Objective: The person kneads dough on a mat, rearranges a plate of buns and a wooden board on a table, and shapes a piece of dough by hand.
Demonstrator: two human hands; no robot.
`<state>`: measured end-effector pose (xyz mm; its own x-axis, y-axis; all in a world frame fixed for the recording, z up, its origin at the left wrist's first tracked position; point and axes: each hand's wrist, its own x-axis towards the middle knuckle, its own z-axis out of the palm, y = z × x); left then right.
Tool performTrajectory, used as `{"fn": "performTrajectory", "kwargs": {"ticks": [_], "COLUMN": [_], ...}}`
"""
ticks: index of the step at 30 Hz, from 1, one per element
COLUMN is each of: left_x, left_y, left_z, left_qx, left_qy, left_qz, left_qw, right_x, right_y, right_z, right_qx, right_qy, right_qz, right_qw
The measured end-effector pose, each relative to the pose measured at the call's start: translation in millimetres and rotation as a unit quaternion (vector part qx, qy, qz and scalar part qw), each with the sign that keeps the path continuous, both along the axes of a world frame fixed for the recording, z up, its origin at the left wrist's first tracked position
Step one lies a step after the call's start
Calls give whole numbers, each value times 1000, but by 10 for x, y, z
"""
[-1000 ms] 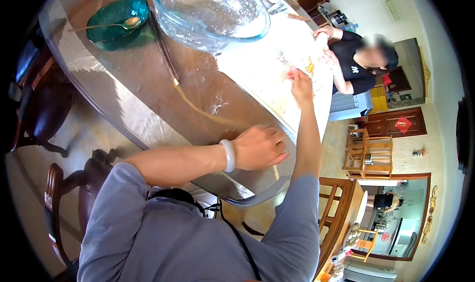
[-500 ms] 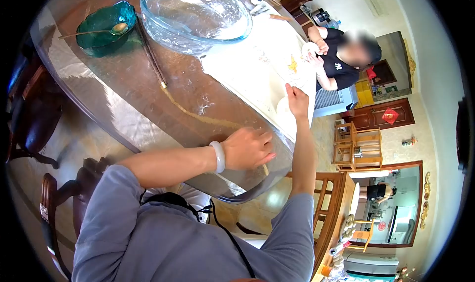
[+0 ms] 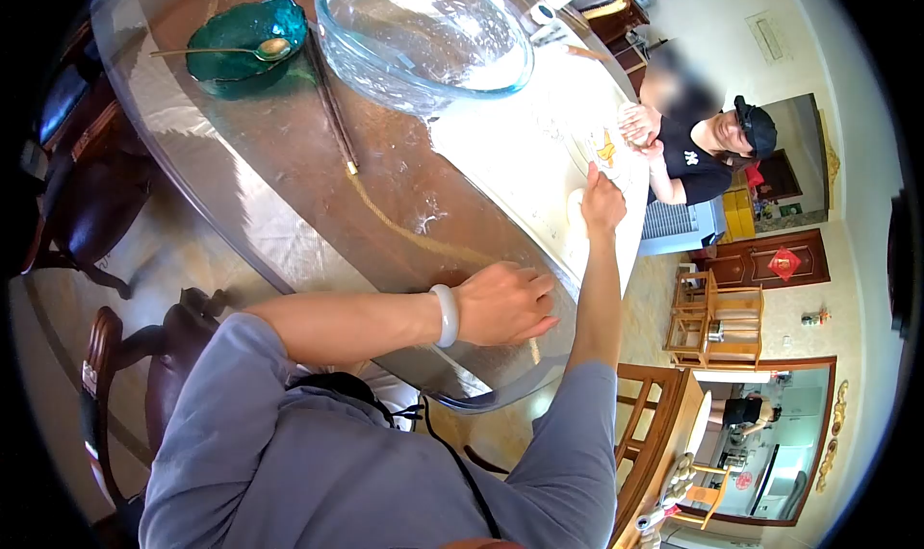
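My left hand (image 3: pixel 505 304), with a pale bangle at the wrist, hovers by the near edge of the glossy brown table (image 3: pixel 423 188). Its fingers curl inward and hide whatever may be in the palm. Farther right, my right hand (image 3: pixel 603 204) is closed over a white board (image 3: pixel 500 150), one digit pointing away from me. Beside it lies a pale round piece (image 3: pixel 577 210), perhaps dough, washed out by glare. An orange-yellow patch (image 3: pixel 605 151) shows on the board just beyond that hand.
A large clear glass bowl (image 3: pixel 414 82) stands at the board's far left corner. Left of it are a teal bowl (image 3: pixel 231 29) with a spoon (image 3: pixel 273 49) and dark chopsticks (image 3: pixel 332 116). Across the board, a person in black (image 3: pixel 701 176) has both hands together over it.
The view has shifted, so the table and everything on it appear farther right and lower. Both my hands stay closed in much the same places. The other person's hands have come closer together.
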<state>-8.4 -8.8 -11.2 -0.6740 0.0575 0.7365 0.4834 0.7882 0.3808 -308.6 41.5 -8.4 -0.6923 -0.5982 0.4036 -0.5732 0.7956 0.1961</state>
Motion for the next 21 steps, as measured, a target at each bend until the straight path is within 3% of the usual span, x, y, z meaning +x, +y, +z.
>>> {"fn": "performTrajectory", "kwargs": {"ticks": [1,2,6,9,15,21], "left_x": [-8,-21,-17,-14,20,-22], "left_y": [9,8,3,16,-22,-62], "left_z": [-1,-12,-11,-1,91,93], "left_qx": [-1,-3,5,8,-33,-20], "left_qy": [8,15,37,29,-50,-38], "left_qz": [4,7,14,9,34,68], "left_qw": [1000,1000,999,1000,998,997], "right_x": [40,57,159,646,1575,2267], "right_y": [19,26,386,697,1415,1874], "right_z": [14,53,-239,-172,36,-89], "right_qx": [5,21,-53,-116,-214,-243], "right_qy": [-3,-106,-144,-72,-74,-77], "right_qz": [-13,-55,35,130,155,106], "right_qw": [1000,993,988,982,962,961]}}
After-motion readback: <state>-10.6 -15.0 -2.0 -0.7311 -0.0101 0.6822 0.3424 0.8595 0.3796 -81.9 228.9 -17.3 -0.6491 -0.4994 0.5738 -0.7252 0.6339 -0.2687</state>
